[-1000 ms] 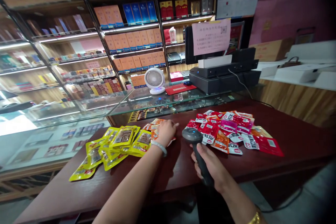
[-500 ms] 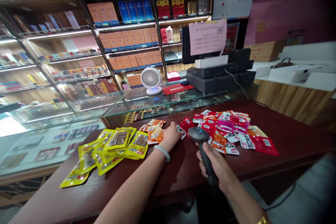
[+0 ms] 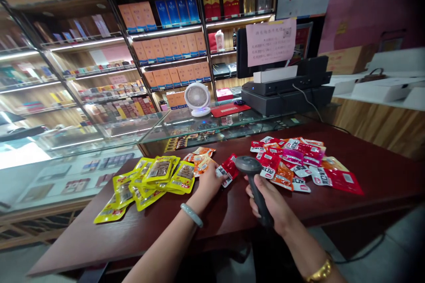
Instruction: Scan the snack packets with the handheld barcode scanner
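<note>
My left hand, with a pale bangle at the wrist, grips the edge of a red snack packet with a white label end. Close behind that hand lie several orange packets. My right hand is wrapped round the handle of a dark barcode scanner, its head over the table just right of the red packet. A loose heap of red, orange and pink packets spreads to the right of the scanner. Left of my left hand sits a pile of yellow snack packets.
The dark red table meets a glass display counter at the back. On that counter stand a small white fan, a red mat and a black cash register. Stocked shelves line the wall.
My left hand has drawn back toward me with the red packet, away from the heap's left side. The scanner stays in my right hand. The view has shifted slightly.
</note>
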`<state>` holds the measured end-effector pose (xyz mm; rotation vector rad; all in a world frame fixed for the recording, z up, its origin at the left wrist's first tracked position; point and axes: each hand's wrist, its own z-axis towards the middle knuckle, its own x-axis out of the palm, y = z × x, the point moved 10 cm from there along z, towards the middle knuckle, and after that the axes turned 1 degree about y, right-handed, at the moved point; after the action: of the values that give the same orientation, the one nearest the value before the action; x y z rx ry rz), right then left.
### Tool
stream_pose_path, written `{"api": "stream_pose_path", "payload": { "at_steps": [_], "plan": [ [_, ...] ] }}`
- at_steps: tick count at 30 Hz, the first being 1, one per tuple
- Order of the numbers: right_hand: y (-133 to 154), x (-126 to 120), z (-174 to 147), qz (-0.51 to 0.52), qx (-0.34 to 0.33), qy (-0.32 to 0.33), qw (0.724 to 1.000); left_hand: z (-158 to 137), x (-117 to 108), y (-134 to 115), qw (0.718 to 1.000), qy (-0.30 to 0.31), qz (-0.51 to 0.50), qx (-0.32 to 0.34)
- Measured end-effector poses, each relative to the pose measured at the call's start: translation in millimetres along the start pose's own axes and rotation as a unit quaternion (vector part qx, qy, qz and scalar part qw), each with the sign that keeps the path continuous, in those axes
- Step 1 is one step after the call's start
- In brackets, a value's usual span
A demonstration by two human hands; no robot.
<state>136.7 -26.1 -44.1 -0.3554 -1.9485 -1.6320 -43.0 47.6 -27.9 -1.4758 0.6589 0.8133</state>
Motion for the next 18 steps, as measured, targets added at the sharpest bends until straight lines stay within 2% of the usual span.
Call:
{"api": "stream_pose_path", "payload": {
  "at_steps": [3,7,10,12,14,15,18],
  "plan": [
    [-6,2,-4,-0.014,0.010,0.004,1.000,1,-16,14,0.998,-0.018,0.062,-0.028],
    [-8,-2,-13,-0.025,0.014,0.011,1.000,3,-48,31,0.982,-0.064,0.164,-0.066],
    [-4,-10,-20,-0.025,0.012,0.008,1.000,3,-68,27,0.962,-0.108,0.243,-0.058],
    [0,-18,-24,-0.023,0.012,0.000,1.000,1,-76,13,0.949,-0.157,0.272,-0.039],
    [6,-27,-27,-0.023,0.008,-0.012,1.000,1,-69,-9,0.946,-0.179,0.270,-0.007],
    [9,-31,-28,-0.023,0.003,-0.019,1.000,3,-58,-22,0.952,-0.165,0.258,0.015],
    [17,-42,-32,-0.030,-0.013,-0.038,0.999,7,-4,-68,0.972,-0.063,0.207,0.095]
  ]
}}
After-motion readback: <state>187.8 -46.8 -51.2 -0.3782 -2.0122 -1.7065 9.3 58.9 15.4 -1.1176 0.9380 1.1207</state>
